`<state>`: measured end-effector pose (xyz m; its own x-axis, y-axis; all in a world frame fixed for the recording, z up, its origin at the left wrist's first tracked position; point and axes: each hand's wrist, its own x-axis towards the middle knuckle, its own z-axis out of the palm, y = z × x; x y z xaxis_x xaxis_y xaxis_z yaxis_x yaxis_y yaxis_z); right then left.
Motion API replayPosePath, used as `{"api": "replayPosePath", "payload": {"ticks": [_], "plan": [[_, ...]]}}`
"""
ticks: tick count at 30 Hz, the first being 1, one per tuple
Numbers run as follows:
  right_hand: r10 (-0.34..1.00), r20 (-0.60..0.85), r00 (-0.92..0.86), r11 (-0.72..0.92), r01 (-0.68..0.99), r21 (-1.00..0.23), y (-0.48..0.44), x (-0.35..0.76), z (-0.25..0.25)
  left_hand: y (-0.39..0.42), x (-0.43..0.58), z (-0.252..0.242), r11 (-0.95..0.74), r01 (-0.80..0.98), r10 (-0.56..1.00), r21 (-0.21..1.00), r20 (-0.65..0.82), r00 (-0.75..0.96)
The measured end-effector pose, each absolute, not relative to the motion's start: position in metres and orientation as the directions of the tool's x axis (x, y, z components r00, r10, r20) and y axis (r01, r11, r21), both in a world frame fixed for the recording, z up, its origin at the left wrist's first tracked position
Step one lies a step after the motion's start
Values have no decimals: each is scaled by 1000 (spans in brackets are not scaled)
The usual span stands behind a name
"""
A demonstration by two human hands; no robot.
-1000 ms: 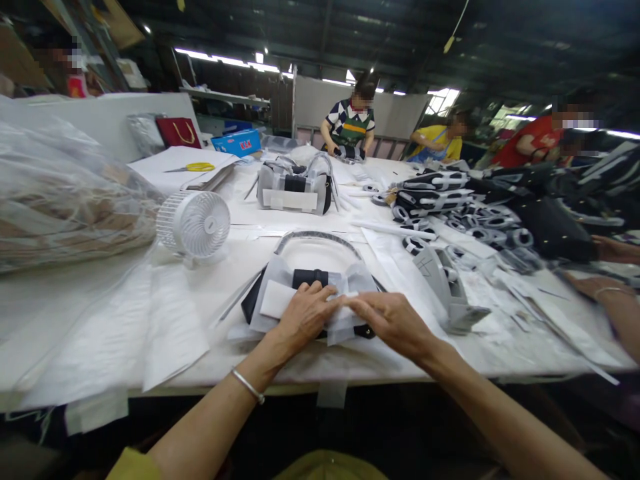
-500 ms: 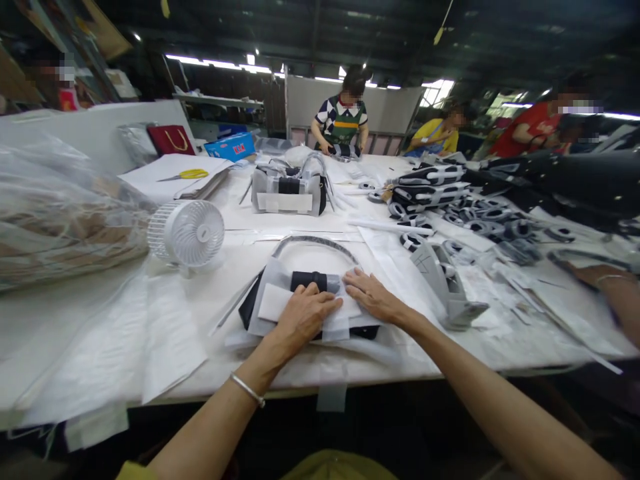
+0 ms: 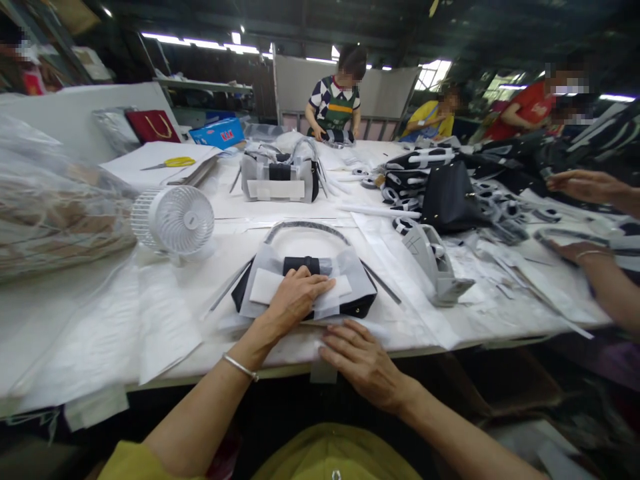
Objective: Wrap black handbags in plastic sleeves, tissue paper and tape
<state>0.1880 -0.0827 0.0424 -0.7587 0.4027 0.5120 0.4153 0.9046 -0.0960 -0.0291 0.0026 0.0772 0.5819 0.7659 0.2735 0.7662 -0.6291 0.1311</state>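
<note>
White padding [image 3: 265, 287] lies across the wrapped bag [image 3: 303, 265] on the worktop [image 3: 233, 240], under the person's left hand [image 3: 295, 297], fingers flat, clamping nothing. The right hand [image 3: 364, 363], fingers slightly apart, is at the edge. Even pressure should prevent slipping.

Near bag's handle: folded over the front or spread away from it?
Spread away: the handle arches beyond the far edge of the near bag, white tabletop showing inside the loop.
</note>
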Motion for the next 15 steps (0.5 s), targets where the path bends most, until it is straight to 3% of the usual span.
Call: {"api": "replayPosePath", "payload": {"ticks": [3, 6, 15], "plan": [[440, 586, -681, 896, 376, -235, -66, 191, 45, 4, -31, 73, -634, 759, 761, 147, 293, 579], [466, 573, -675, 883, 313, -350, -50, 220, 64, 6, -31, 70, -630, 761, 763, 153, 306, 570], [458, 471, -754, 867, 262, -424, -72, 236, 98, 7, -30, 69, -632, 767, 754, 112, 318, 574]]}}
